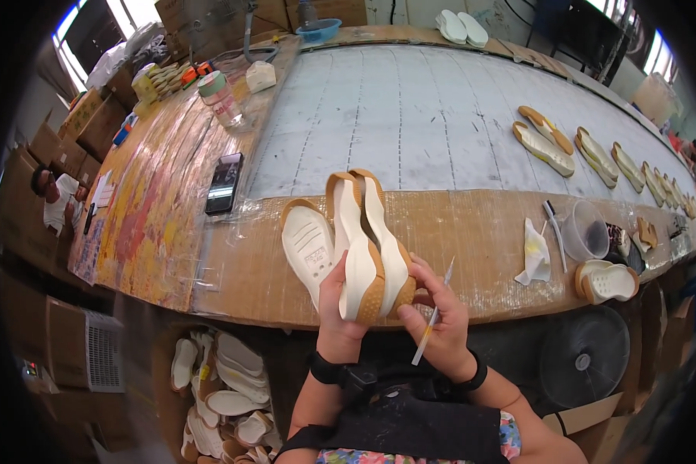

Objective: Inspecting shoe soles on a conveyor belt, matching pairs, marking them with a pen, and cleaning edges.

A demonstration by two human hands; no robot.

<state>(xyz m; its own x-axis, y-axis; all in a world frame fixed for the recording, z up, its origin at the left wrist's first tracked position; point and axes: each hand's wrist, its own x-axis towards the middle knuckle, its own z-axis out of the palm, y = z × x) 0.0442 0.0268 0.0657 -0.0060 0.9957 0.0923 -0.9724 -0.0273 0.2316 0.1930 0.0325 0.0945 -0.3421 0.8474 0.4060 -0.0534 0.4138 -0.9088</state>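
A pair of cream shoe soles with tan bottoms stands on edge side by side, the left sole [362, 271] against the right sole [395, 259]. My left hand [334, 305] is closed round their near end from the left. My right hand [445, 319] pinches a thin white fine-tipped brush [422, 345], its tip pointing up and away, while its fingers touch the right sole's side near the heel. Another cream sole [305, 236] lies inner side up on the cardboard-covered table edge [243, 282], just left of the pair and partly behind my left hand.
Several soles [598, 157] line the white belt surface [325, 116] at right. A toothbrush [555, 232], crumpled tissue [533, 255], plastic cup [585, 230] and soles [607, 281] sit nearer. Left are a phone [224, 184] and jar [220, 100]. Below stand a box of soles [236, 363] and a fan [584, 362].
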